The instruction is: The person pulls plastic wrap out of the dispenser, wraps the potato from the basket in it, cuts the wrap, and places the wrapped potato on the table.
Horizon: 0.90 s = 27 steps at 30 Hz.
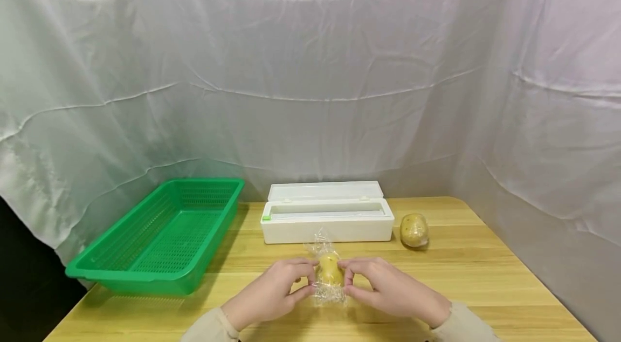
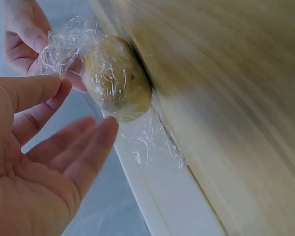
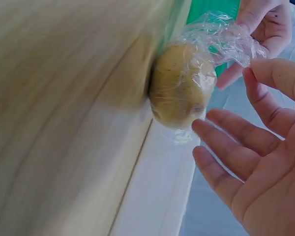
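Between the two hands a potato [image 1: 330, 269] sits on the table, loosely covered by clear plastic wrap [image 1: 329, 293]. The wrap sticks out behind the potato and bunches up on its near side. My left hand [image 1: 276, 289] pinches the bunched wrap between thumb and index finger, its other fingers spread beside the potato [image 2: 119, 81]. From the opposite side, my right hand [image 1: 388, 289] pinches the wrap [image 3: 226, 42] the same way, with its remaining fingers loosely extended close to the potato.
Behind the hands stands a white plastic-wrap dispenser box [image 1: 330, 231], lid raised, a roll inside. A second potato [image 1: 414, 230] with a shiny covering lies to its right. A green perforated basket [image 1: 194, 272] occupies the left of the wooden table [image 1: 485, 288]. Grey cloth [image 1: 310, 131] hangs behind.
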Tool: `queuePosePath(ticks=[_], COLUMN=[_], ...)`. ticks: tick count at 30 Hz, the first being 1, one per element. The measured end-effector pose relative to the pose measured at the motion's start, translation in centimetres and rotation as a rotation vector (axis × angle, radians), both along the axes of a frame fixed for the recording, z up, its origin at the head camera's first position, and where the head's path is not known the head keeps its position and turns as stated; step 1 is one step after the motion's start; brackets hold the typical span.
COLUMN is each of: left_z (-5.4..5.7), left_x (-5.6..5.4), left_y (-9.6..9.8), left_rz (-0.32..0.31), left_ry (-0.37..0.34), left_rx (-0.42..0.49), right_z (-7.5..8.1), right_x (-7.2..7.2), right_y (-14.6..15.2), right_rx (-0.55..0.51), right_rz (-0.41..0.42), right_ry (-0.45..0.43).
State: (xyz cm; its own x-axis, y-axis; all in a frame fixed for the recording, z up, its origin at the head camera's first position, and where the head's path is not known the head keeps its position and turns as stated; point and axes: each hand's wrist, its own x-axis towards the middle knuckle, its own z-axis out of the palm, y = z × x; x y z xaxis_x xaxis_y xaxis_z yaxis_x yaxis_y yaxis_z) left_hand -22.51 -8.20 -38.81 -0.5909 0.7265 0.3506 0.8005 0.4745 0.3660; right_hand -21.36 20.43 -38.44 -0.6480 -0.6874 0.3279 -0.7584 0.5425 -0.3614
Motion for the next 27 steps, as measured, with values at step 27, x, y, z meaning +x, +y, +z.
queuePosePath(ticks=[27], left_z=[-0.19], left_x=[-0.19], left_y=[0.13], left_rz=[0.004], left_ry=[-0.23], left_rx=[0.126], right_z=[-0.28], right_x=[-0.88], right_y=[0.47], right_rx=[-0.145], right_rz=[0.041], right_ry=[-0.122])
